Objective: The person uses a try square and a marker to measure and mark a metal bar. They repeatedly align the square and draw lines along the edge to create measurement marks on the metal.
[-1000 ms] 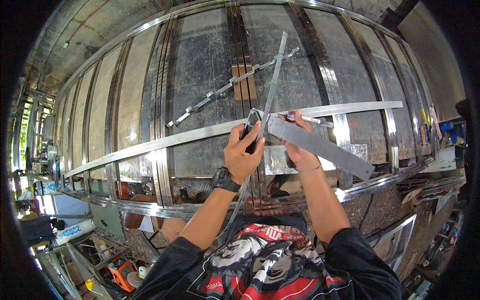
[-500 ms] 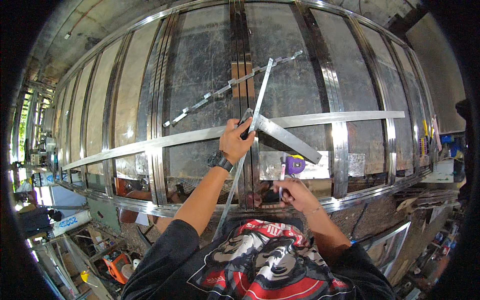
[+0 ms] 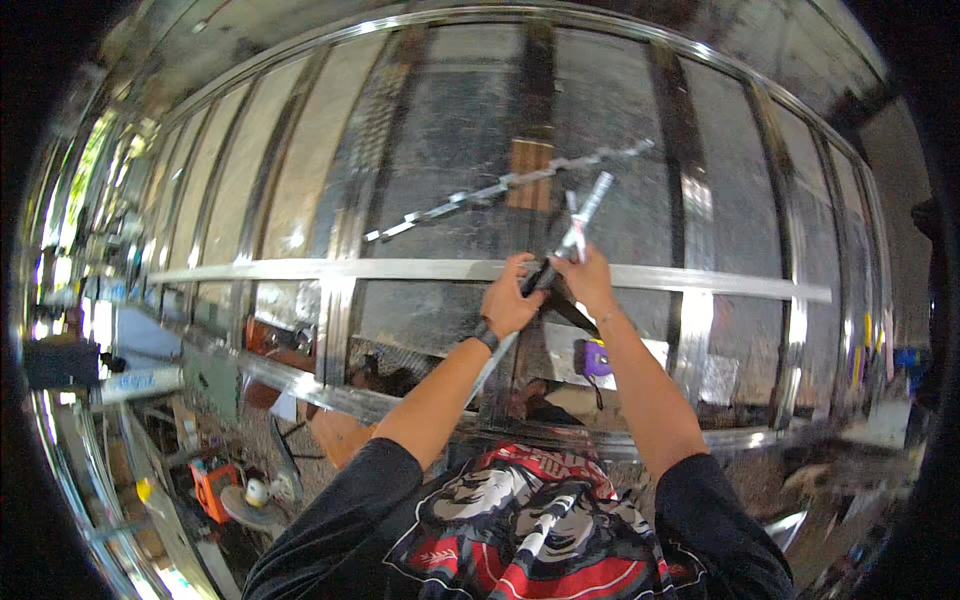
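Can make out blue lettering at far left on a white cylinder (image 3: 142,382), too blurred to read. Gripping a black handle (image 3: 538,279) in the left hand (image 3: 511,302), fingers wrapped around it, by a long metal bar (image 3: 430,269). Pinching a white marker (image 3: 577,232) between nearly closed fingers of the right hand (image 3: 588,281), beside a narrow metal strip (image 3: 599,190); cannot read its smeared markings. Can see a purple tape measure (image 3: 592,358) below that hand, label illegible.
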`<state>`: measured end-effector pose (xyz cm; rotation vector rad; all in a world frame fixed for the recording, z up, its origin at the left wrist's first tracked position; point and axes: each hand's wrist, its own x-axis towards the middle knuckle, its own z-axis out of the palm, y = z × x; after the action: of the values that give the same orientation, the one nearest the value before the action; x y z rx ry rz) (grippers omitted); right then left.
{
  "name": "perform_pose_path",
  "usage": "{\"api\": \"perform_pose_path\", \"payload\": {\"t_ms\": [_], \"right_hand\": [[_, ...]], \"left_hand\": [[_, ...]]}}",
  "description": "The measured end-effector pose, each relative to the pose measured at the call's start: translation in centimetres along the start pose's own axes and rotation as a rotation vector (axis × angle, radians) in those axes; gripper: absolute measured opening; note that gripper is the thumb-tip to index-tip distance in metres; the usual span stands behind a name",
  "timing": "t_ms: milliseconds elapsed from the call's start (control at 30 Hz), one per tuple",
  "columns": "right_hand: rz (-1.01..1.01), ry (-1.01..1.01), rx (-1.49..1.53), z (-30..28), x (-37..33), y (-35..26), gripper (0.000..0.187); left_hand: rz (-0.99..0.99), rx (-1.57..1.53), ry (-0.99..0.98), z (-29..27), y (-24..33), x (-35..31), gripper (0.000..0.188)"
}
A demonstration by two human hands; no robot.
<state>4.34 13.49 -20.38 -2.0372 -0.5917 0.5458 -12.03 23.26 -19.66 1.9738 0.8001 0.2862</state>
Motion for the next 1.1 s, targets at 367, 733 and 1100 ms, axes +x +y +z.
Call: {"api": "perform_pose_path", "payload": {"t_ms": [367, 733, 1100], "right_hand": [[0.039, -0.037, 0.426, -0.9, 0.4, 2.1, 0.039], [0.066, -0.018, 0.569, -1.3, 1.4, 2.4, 0.033], [-0.009, 0.396, 0.528, -12.6, -6.3, 2.5, 0.023]], "left_hand": [[-0.006, 0.372, 0.485, -9.1, -2.0, -21.9, 0.066], [-0.764, 0.064, -0.213, -6.9, -20.8, -45.8, 0.066], [-0.133, 0.746, -0.067, -34.3, -6.2, -30.6, 0.028]]}}
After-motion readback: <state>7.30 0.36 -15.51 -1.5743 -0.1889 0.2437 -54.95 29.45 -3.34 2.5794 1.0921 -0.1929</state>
